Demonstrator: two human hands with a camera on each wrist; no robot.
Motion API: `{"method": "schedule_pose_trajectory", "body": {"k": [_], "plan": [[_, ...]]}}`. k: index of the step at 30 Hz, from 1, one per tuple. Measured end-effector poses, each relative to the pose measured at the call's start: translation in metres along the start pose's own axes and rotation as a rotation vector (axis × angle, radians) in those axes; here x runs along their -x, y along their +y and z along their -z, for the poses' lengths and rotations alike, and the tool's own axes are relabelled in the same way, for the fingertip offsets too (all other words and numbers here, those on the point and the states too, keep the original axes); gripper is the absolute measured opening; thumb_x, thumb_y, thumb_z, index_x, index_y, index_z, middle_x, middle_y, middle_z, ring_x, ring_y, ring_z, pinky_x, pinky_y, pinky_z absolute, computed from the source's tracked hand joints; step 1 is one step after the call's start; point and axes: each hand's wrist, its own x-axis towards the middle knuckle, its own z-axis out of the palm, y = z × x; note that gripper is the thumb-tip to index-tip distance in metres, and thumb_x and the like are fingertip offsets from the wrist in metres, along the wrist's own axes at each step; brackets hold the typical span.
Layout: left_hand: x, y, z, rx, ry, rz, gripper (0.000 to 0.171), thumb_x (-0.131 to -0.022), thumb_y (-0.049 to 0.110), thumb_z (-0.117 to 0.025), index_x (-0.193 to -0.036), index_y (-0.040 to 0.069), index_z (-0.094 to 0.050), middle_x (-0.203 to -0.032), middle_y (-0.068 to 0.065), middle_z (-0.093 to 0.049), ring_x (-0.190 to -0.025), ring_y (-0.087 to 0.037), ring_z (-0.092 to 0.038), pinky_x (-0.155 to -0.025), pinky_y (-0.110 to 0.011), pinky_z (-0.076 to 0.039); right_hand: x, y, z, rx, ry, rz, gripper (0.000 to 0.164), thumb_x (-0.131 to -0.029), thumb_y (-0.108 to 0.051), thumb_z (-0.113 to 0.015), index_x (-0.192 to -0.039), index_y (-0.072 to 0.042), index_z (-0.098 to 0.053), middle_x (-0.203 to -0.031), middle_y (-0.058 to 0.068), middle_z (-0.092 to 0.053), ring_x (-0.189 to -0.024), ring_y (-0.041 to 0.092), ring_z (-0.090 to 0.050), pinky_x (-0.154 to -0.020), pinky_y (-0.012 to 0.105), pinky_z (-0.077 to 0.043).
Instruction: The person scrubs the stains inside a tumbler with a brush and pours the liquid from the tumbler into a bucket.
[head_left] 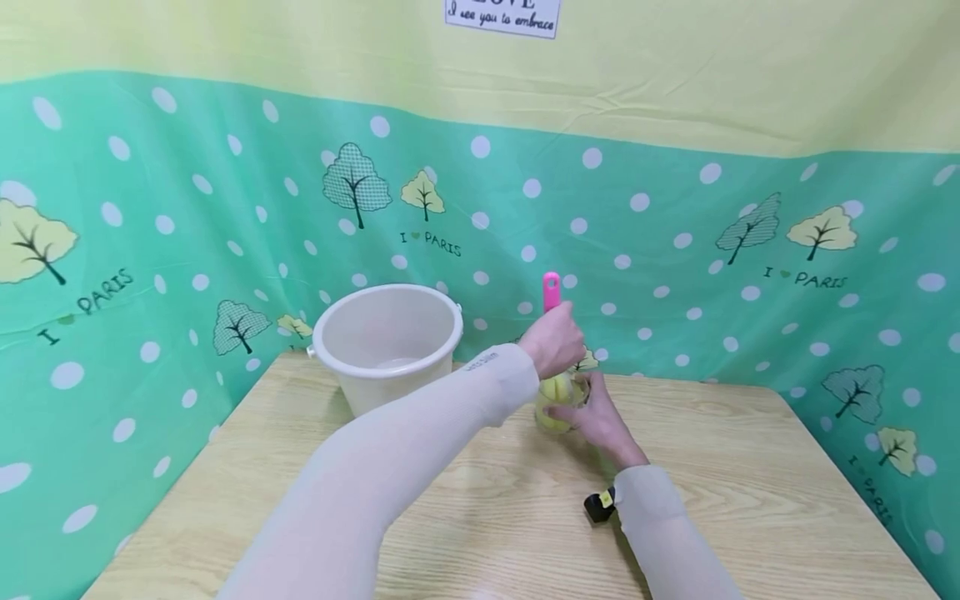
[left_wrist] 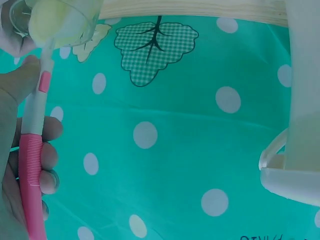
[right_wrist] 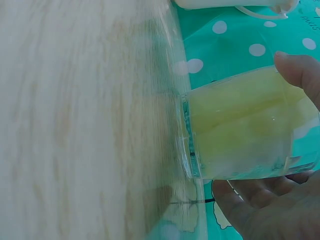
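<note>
My left hand (head_left: 553,340) grips the pink-and-white handle (left_wrist: 33,160) of a cup brush, its fingers wrapped round the handle. In the head view the pink handle end (head_left: 552,292) sticks up above the fist. The brush's yellow sponge-like head (left_wrist: 47,22) is inside a clear glass cup (right_wrist: 240,125). My right hand (head_left: 598,421) holds this cup from the side, thumb on one side and fingers on the other. Yellow fills much of the glass in the right wrist view. Whether the cup's base touches the table cannot be told.
A white bucket (head_left: 386,375) with a handle stands to the left on the wooden table (head_left: 480,517). Behind the table hangs a green and yellow curtain (head_left: 645,225) with dots and trees. A small black device (head_left: 598,507) is at the right wrist.
</note>
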Motion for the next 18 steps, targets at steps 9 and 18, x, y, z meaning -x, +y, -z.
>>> {"method": "schedule_pose_trajectory", "body": {"k": [9,18], "plan": [[0.004,-0.007,0.002,0.034,0.029,0.049,0.014,-0.092,0.02,-0.053,-0.088,0.025,-0.065,-0.073,0.009,-0.056,-0.065,-0.009,-0.043,-0.067,-0.025,-0.032,0.001,-0.002,0.0,0.006,0.008,-0.007,0.09,-0.071,-0.042,-0.082,-0.134,-0.009,-0.026,-0.142,0.016,-0.031,-0.121,0.033,-0.041,-0.097,0.047,-0.039],[0.01,-0.013,-0.002,0.168,0.0,0.065,0.019,-0.092,0.019,-0.051,-0.075,0.02,-0.061,-0.066,0.008,-0.051,-0.057,-0.006,-0.041,-0.047,-0.02,-0.038,-0.001,0.0,-0.002,-0.001,0.001,-0.023,0.094,-0.07,-0.046,-0.082,-0.136,-0.011,-0.025,-0.142,0.016,-0.031,-0.122,0.034,-0.042,-0.101,0.052,-0.037]]}}
